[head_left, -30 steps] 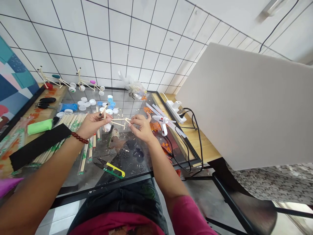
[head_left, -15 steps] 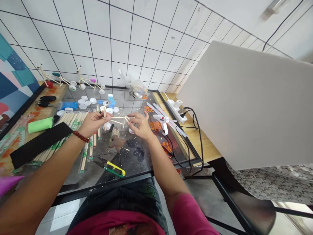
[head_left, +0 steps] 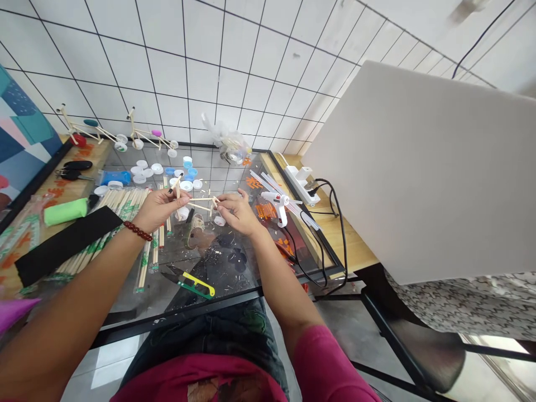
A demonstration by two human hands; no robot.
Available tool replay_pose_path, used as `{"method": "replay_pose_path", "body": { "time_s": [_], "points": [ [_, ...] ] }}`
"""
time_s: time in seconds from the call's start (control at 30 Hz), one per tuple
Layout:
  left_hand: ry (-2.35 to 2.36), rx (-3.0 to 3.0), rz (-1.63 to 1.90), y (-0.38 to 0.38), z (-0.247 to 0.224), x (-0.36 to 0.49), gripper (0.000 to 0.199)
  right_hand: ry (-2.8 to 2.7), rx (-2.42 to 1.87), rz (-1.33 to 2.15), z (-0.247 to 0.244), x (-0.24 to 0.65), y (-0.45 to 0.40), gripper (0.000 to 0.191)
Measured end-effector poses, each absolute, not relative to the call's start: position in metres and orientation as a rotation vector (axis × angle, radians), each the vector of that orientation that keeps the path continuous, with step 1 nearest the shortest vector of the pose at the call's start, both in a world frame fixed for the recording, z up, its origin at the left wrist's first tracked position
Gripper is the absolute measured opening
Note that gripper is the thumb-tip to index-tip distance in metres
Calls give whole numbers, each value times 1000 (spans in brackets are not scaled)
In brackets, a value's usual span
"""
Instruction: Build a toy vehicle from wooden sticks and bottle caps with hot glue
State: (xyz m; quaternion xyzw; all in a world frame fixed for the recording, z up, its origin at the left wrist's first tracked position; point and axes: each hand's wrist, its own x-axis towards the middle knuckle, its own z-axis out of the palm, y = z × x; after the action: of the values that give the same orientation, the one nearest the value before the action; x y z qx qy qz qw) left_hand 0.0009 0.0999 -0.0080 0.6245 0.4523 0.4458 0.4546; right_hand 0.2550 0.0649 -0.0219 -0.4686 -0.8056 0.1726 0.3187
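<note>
Between my hands, above the glass tabletop, is a small frame of wooden sticks (head_left: 201,199) with a bottle cap at its lower left. My left hand (head_left: 161,207) grips its left end, where an upright stick with a dark tip rises. With thumb and fingertips my right hand (head_left: 235,211) pinches the right end, at a short crosspiece. A white bottle cap (head_left: 219,221) shows just below the right fingers. Behind the hands lie several white and blue bottle caps (head_left: 157,168). Fingers partly hide the joints of the frame.
A white glue gun (head_left: 276,205) lies right of my hands by clear glue sticks (head_left: 307,219) and a power strip (head_left: 302,183). Thread snips (head_left: 190,281) lie in front. Wrapped chopsticks (head_left: 121,209) and a black strip (head_left: 71,245) are left. Two stick tricycle models (head_left: 144,133) stand behind.
The view has shifted slightly. Both hands keep hold of the stick frame, and the right fingers have moved a little along its right end.
</note>
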Motion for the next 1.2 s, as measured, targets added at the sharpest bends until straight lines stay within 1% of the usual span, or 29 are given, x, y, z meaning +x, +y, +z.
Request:
{"method": "replay_pose_path", "body": {
  "time_s": [0.17,0.37,0.53,0.7,0.87,1.07,1.2],
  "points": [
    [1123,1523,1088,98,-7,3,52,-2083,-1234,496,-29,257,73,21],
    [1138,1523,1062,97,-5,2,52,-1999,-1053,577,-34,260,78,29],
    [1114,1541,1076,98,-6,2,55,-2022,-1164,469,-31,261,76,21],
    [1099,1559,1087,99,-7,2,60,-2065,-1222,442,-32,261,77,21],
    [1106,1576,1066,98,-7,1,58,-2087,-1248,445,-29,260,75,15],
    [1112,1557,1072,98,-6,2,60,-2012,-1257,364,-22,257,67,8],
    [1122,1551,1075,98,-5,2,61,-1915,-1291,363,-23,252,65,24]
  ]
}}
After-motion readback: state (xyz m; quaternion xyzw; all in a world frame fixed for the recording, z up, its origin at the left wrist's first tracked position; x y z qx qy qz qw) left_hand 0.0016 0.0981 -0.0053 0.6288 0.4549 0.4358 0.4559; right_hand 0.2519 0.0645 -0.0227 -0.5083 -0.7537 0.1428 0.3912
